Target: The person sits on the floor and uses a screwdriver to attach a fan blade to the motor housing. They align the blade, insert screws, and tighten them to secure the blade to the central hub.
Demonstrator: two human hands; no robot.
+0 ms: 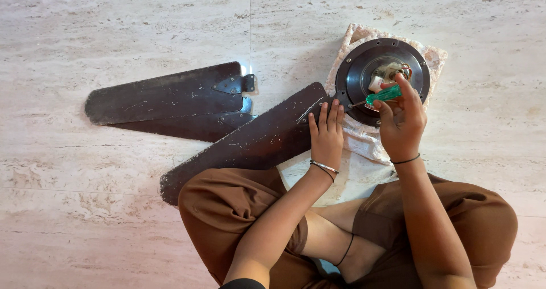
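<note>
While the right hand (401, 118) is clamped on a green-handled screwdriver (383, 95) at the dark fan motor (380, 78), the left hand (326, 134) lies flat, fingers spread, on the attached blade (250, 144). If that pressing hand eases, the motor, resting on a cloth (364, 141) on the floor (114, 33), could turn and the tip slip into the wiring.

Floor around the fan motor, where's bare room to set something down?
Bare floor runs above the two loose blades, and more lies right of the cloth under the motor. It is crowded at the motor's lower left: left hand pressing the near blade, right hand with the green-handled screwdriver.
</note>
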